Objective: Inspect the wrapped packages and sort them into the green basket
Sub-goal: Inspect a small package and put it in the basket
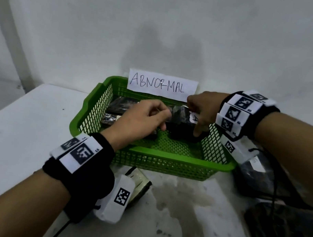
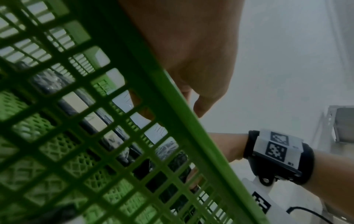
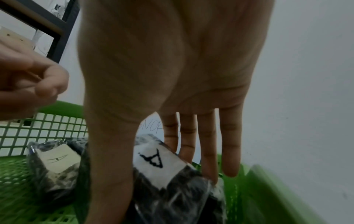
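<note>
The green basket (image 1: 165,157) (image 3: 268,189) stands mid-table against the wall. My right hand (image 1: 202,111) (image 3: 172,60) reaches into its right side. Thumb on the near face and straight fingers on the far face pinch a black plastic-wrapped package (image 1: 180,118) with a white label marked "A" (image 3: 159,163). The package stands on its edge on the basket floor. My left hand (image 1: 145,116) (image 3: 28,78) hovers over the basket's middle with fingers curled, holding nothing. Other wrapped packages (image 1: 120,104) (image 3: 55,159) lie in the basket's left part.
A paper sign reading ABNORMAL (image 1: 162,85) is fixed at the basket's back rim. More black wrapped packages (image 1: 287,233) lie on the table at the right, with a cable across them. Another package (image 1: 138,181) sits in front of the basket by my left wrist.
</note>
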